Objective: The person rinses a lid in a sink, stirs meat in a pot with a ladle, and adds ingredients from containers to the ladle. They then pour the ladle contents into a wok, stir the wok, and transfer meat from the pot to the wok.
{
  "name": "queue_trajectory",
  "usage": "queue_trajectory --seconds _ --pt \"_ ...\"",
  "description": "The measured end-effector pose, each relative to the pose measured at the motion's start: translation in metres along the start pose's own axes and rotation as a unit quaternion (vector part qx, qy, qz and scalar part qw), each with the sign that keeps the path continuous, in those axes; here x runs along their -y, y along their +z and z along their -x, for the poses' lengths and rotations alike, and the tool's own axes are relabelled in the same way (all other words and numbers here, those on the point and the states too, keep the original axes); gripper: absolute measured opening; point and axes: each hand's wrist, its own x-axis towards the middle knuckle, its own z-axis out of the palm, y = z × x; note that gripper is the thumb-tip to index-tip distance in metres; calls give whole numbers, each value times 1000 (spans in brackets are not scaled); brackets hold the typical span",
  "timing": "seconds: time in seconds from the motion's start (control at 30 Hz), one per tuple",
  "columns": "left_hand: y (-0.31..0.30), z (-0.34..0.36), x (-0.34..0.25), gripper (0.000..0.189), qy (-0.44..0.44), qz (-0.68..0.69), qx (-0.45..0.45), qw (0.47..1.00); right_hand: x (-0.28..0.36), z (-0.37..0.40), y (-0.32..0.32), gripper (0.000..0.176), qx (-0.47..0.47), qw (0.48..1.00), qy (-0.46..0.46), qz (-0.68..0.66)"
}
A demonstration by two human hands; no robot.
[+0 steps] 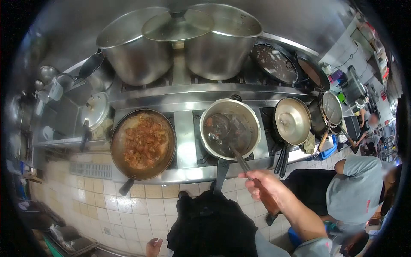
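Note:
My right hand (pixel 262 185) is closed around the handle of a long ladle (pixel 240 160). The ladle's bowl dips into dark liquid in a silver pot (pixel 258 130) on the stove, where a few brown pieces show. To the left of that pot, a wide frying pan (pixel 172 147) holds browned meat (pixel 145 143) in sauce. My left hand (pixel 154 247) hangs low at the bottom edge of the view, away from the stove, partly cut off. Its fingers look loosely curled, and whether they hold anything is hard to see.
Two tall stockpots (pixel 137 60) stand behind, with a glass lid (pixel 177 28) across them. Light frying pans (pixel 293 121) sit right of the pot. A pressure-cooker lid (pixel 95 109) lies left. A co-worker in a grey shirt (pixel 355 188) is close on the right; other people stand farther off.

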Motion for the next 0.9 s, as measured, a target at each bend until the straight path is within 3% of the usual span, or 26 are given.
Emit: queue_trajectory --seconds 0.03,0.1,0.13,0.2,0.23,0.3,0.43,0.5,0.53,0.6,0.7,0.9 --pt "5 -5 12 44 2 -1 -1 1000 0 1 2 28 12 999 9 -40" --pt "17 -18 55 41 127 252 23 959 -3 1 0 30 23 997 4 -67" --pt "14 -20 59 41 128 250 23 959 -6 1 -2 31 34 995 2 -93" --pt "11 -23 66 38 110 66 6 992 -11 0 -10 31 48 994 -2 -100" --pt "9 -20 62 38 111 65 8 992 -13 1 -14 31 60 993 -6 -105" --pt "6 -12 35 37 8 22 14 1000 -16 9 -15 31 50 995 -10 -89" --pt "7 -20 48 35 36 -6 6 999 -23 27 -20 37 40 999 -11 -35" --pt "11 -28 64 37 138 59 -2 989 -25 36 -22 37 52 998 -14 -25" --pt "11 -28 58 37 137 59 -4 989 -27 41 -24 38 48 999 -12 -19" --pt "11 -33 22 61 21 -45 -24 998 -29 49 -26 39 45 999 -9 -11" --pt "6 -35 -7 56 4 -43 1 999 -32 62 -28 41 46 999 -4 -16" --pt "12 -63 21 51 -4 -43 28 999 -46 81 -28 41 27 999 -13 -11"
